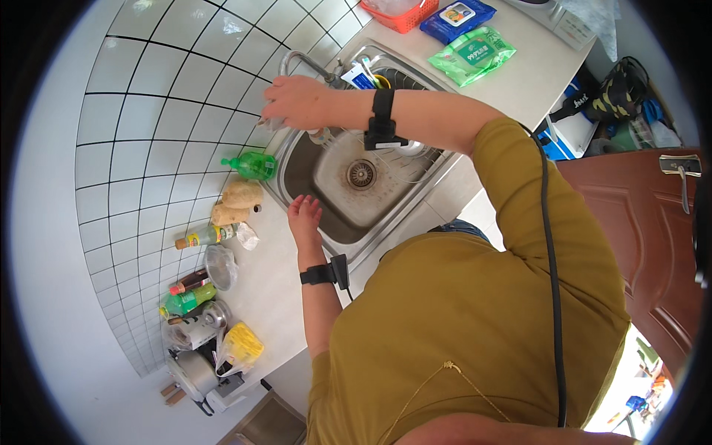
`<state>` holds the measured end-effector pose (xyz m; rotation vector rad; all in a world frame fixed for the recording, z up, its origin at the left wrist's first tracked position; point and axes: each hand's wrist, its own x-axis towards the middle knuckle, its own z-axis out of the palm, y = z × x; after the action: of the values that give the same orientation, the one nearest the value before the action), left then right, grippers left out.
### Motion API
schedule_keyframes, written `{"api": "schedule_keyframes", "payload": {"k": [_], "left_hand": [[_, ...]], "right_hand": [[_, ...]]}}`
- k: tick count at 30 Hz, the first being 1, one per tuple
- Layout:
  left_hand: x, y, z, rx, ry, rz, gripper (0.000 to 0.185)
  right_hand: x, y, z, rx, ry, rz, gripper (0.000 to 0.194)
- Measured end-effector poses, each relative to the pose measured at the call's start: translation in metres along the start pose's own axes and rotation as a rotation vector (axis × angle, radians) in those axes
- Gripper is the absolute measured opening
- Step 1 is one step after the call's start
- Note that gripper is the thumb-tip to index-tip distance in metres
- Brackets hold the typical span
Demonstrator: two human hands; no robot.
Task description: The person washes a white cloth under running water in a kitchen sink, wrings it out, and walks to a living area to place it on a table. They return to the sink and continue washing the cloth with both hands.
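My right hand reaches across the far end of a stainless steel sink, near the tiled wall. Its fingers are closed around a pale, crumpled thing, which looks like a cloth or film and is partly hidden. The curved faucet rises just beyond that hand. Over the near left rim of the sink hovers my left hand, fingers apart and lightly curled, holding nothing. A green pump bottle stands between the wall and the sink. A wire rack with dishes is partly covered by my right forearm.
Left along the wall are brown loofah-like pieces, a yellow-labelled bottle, a clear plastic bowl and a yellow packet. At the right lie blue and green wipe packs beside a red basket.
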<state>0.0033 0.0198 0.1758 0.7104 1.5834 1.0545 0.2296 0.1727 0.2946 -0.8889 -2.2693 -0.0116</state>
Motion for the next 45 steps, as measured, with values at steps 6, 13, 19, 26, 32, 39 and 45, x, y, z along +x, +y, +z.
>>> {"api": "schedule_keyframes", "payload": {"k": [6,13,19,26,32,39,45], "left_hand": [[0.003,-0.004,-0.014,0.011,0.047,-0.046,0.035],[0.005,-0.011,-0.025,-0.034,0.082,-0.088,0.028],[0.005,-0.014,-0.026,-0.069,0.058,-0.12,0.023],[0.001,-0.015,-0.027,-0.043,0.038,-0.103,0.026],[-0.005,-0.013,-0.015,-0.03,-0.04,-0.072,0.028],[-0.017,-0.003,0.001,0.07,-0.126,-0.049,0.032],[-0.032,0.018,0.008,-0.238,-0.281,0.04,0.04]], "right_hand": [[0.018,0.041,0.018,0.068,0.214,-0.015,0.023],[0.053,0.137,0.034,0.257,-0.028,0.506,0.027],[0.038,0.192,0.087,0.003,-0.241,0.632,0.037],[0.026,0.148,0.055,0.454,0.142,0.768,0.035],[0.006,0.048,0.032,0.449,0.467,0.353,0.026],[-0.025,-0.039,0.02,0.464,0.291,0.196,0.027],[-0.08,-0.092,0.051,0.794,-0.08,0.574,0.027]]}}
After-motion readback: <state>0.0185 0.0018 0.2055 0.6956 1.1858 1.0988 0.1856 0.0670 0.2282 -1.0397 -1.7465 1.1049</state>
